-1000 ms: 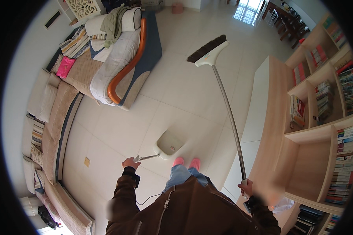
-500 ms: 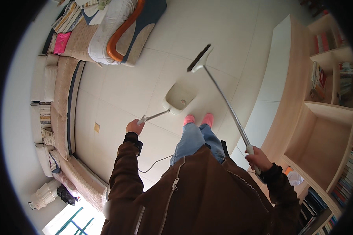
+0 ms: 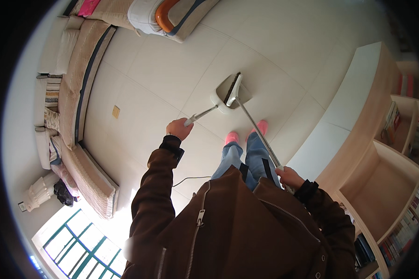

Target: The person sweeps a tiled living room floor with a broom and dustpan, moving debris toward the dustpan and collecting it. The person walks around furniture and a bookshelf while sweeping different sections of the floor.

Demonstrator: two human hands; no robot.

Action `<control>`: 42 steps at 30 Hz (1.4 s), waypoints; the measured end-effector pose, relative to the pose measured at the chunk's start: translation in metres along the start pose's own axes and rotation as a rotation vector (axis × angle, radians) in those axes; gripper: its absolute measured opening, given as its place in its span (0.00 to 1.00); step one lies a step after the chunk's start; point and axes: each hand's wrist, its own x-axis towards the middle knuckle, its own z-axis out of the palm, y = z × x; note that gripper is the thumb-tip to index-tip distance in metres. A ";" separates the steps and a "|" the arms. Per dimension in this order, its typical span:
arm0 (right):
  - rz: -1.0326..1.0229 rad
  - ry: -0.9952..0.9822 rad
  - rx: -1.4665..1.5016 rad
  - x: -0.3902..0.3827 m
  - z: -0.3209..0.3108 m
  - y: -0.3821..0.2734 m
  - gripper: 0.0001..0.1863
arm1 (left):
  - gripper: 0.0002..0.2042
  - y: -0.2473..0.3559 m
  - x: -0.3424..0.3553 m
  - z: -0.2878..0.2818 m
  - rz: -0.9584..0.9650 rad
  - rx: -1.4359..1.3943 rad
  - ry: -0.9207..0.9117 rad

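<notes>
My left hand (image 3: pixel 179 129) is closed round the handle of a pale long-handled dustpan (image 3: pixel 217 99), which stands out ahead of my feet. My right hand (image 3: pixel 290 178) grips the upper end of a broom (image 3: pixel 260 132) with a metal stick. The broom's white head and dark bristles lie over the dustpan's mouth, hiding much of its inside. Whether any debris lies in the pan cannot be seen behind the broom head. My feet in pink footwear (image 3: pixel 262 126) stand just behind the two tools on the tiled floor (image 3: pixel 167 60).
A long beige sofa (image 3: pixel 81 79) runs along the left wall, with another seat with an orange armrest (image 3: pixel 164 17) at the top. Wooden shelves (image 3: pixel 381 186) with books line the right side. A small yellowish square (image 3: pixel 116 111) lies on the floor. A cable (image 3: pixel 189 178) trails near my legs.
The broom head has come down and left from beyond the dustpan to over its mouth. My right hand has moved slightly left and up. The view has shifted, and bits in the pan are now hidden.
</notes>
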 end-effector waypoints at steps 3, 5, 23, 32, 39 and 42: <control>-0.044 -0.054 -0.075 -0.008 0.015 -0.009 0.15 | 0.11 -0.011 -0.008 0.008 0.055 0.005 0.023; 0.038 -0.043 -0.015 -0.016 0.021 -0.016 0.13 | 0.11 -0.016 -0.013 0.012 0.075 0.016 0.055; 0.187 -0.064 0.052 -0.057 0.065 -0.033 0.12 | 0.12 -0.040 -0.044 0.028 0.110 -0.078 0.040; 0.148 -0.080 -0.136 -0.049 0.069 -0.024 0.14 | 0.11 -0.039 -0.046 0.029 0.148 -0.089 0.126; 0.133 -0.079 -0.209 -0.051 0.074 -0.010 0.15 | 0.11 -0.040 -0.046 0.035 0.161 -0.097 0.150; 0.124 -0.105 -0.270 -0.049 0.077 -0.003 0.17 | 0.12 -0.039 -0.047 0.037 0.165 -0.089 0.159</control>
